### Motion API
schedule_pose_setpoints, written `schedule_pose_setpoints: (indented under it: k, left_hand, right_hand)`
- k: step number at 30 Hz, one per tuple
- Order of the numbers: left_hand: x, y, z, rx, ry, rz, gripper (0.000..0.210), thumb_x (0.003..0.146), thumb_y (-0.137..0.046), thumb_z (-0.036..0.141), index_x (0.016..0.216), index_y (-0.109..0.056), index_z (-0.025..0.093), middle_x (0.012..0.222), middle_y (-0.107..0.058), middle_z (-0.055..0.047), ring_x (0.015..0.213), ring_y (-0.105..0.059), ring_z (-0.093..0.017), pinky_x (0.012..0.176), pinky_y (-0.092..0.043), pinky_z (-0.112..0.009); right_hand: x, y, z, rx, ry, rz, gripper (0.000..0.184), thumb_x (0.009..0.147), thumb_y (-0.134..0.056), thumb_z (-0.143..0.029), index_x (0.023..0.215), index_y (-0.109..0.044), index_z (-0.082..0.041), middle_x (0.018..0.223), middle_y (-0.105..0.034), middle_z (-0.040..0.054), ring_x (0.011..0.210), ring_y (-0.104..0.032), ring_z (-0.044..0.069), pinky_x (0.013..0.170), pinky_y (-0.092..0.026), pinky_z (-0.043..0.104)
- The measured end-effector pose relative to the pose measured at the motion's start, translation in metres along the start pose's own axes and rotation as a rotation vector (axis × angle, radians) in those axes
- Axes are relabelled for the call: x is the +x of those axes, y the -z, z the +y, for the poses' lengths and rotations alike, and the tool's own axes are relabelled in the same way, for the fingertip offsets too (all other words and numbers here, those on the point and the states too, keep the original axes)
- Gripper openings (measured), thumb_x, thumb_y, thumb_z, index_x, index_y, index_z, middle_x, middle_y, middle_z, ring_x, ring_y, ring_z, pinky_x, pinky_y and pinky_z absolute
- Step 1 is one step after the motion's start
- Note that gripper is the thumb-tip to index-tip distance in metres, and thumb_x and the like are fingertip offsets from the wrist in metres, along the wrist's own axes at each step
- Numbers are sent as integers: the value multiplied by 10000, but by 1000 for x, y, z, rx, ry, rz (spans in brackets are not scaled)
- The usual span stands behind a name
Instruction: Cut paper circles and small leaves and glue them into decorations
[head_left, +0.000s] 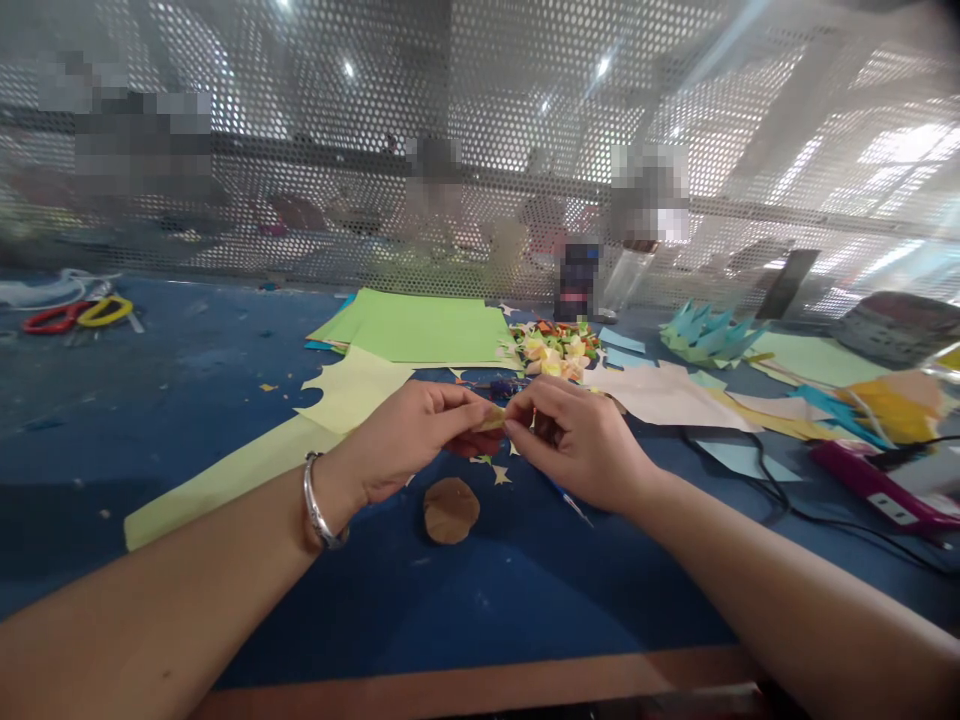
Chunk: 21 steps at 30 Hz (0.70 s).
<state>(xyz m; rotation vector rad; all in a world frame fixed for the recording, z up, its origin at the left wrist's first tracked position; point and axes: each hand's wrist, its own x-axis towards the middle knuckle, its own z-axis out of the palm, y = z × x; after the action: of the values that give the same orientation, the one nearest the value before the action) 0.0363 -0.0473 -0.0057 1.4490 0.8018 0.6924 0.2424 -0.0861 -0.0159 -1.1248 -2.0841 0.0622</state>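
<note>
Above the middle of the blue table, my left hand and my right hand meet at the fingertips. Both pinch a small yellowish paper piece, mostly covered by the fingers. Below them lies a round brown paper disc, creased and flat on the table. A small pale paper star rests just beneath the fingers. Beside my right hand a thin blue-handled tool lies with its tip toward me. Pale yellow paper with cut-out edges sits behind my left hand.
Green paper sheets are stacked at the back, beside a pile of small paper flowers. Scissors lie far left. A blue-green spiky paper piece, a pink power strip and its black cable stand right. A perforated metal screen rises behind.
</note>
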Motion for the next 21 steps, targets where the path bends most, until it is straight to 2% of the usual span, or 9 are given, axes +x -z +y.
schedule_pose_setpoints:
  k: [6, 13, 21]
  left_hand:
    - [1, -3, -6, 29, -108, 7, 328, 736, -858, 360, 996, -776, 178, 997, -778, -81, 935, -704, -211, 888, -528, -325]
    - [-4, -6, -3, 330, -184, 94, 310, 827, -760, 438, 990, -779, 175, 930, -781, -63, 857, -700, -219, 767, -529, -301]
    - [-1, -6, -9, 445, -247, 136, 253, 887, -685, 421, 942, -789, 197, 870, -779, -37, 805, -695, -202, 693, -513, -270]
  right_hand:
    - [1, -3, 0, 39, -78, 17, 81, 850, -614, -147, 786, -602, -194, 745, -601, -4, 595, -513, 100, 566, -416, 233]
    - [2, -3, 0, 55, -99, 40, 84, 855, -624, -149, 781, -612, -187, 745, -605, -7, 623, -518, 105, 589, -418, 242]
    - [2, -4, -1, 74, -104, 52, 91, 859, -620, -133, 785, -620, -185, 737, -606, -9, 609, -505, 99, 568, -409, 233]
